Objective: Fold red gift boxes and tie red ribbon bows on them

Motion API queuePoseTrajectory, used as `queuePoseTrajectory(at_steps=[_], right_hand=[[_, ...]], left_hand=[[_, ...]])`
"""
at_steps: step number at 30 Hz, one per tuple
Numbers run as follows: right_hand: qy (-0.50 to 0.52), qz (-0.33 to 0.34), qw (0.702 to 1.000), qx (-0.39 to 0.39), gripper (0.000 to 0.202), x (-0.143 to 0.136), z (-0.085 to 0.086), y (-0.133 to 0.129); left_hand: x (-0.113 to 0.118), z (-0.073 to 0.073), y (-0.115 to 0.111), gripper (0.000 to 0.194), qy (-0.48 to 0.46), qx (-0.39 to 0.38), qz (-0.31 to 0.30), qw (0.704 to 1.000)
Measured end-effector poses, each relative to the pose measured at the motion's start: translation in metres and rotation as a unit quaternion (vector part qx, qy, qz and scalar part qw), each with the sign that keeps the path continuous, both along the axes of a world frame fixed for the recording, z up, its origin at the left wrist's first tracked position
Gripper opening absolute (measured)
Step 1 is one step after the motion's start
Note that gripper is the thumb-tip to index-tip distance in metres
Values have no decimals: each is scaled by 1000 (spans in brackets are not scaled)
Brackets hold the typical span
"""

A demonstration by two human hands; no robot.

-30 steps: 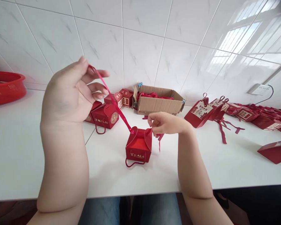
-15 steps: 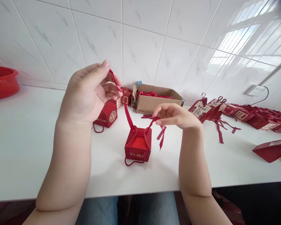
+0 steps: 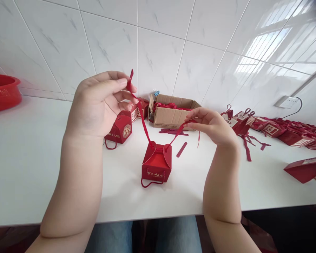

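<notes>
A small red gift box [image 3: 156, 163] with gold lettering stands on the white table, a twisted cord handle lying at its front. A red ribbon [image 3: 144, 123] runs through holes in its top flaps. My left hand [image 3: 102, 102] pinches one ribbon end between thumb and finger, up and left of the box, with a short tip sticking out above. To the right of the box, my right hand [image 3: 209, 124] pinches the ribbon's other side, its tail hanging below the fingers. Both ribbon halves slope outward from the box in a V.
Behind the box stands an open cardboard box [image 3: 171, 117] of red ribbons. Finished-looking red boxes [image 3: 119, 129] are at its left. Tagged red boxes [image 3: 292, 135] pile up at the right. A red basin [image 3: 4, 93] sits far left; a dark red strip [image 3: 181, 149] lies nearby.
My right hand has moved right, drawing its side of the ribbon out longer and tighter. The left hand now grips nearer the ribbon's end. The box has shifted slightly right.
</notes>
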State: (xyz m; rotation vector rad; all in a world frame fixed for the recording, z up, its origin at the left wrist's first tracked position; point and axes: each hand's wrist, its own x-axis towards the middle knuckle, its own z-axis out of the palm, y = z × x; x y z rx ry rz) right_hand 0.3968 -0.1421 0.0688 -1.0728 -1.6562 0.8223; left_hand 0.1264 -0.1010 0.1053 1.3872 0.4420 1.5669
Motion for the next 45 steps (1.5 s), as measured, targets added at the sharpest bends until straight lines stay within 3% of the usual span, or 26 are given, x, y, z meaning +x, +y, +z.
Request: queuePoseTrajectory(at_steps=[6, 11, 18, 26, 31, 36, 45], right_hand=[[23, 55, 996, 70, 19, 10, 3, -12], [69, 19, 988, 140, 11, 11, -3, -4], [79, -39, 978, 187, 18, 1, -4, 2], [102, -155, 964, 189, 26, -10, 2, 4], [121, -165, 967, 152, 26, -25, 16, 6], [61, -175, 974, 128, 29, -39, 37, 8], [93, -157, 977, 111, 25, -54, 51, -4]], left_hand=[[0, 0, 1, 16, 6, 1, -11, 1000], [1, -2, 4, 15, 26, 5, -14, 1000], [3, -4, 2, 18, 46, -1, -3, 999], [7, -5, 6, 24, 38, 2, 25, 999], [13, 0, 13, 7, 52, 9, 29, 998], [22, 16, 13, 10, 96, -3, 47, 994], [26, 34, 3, 13, 169, -23, 81, 982]])
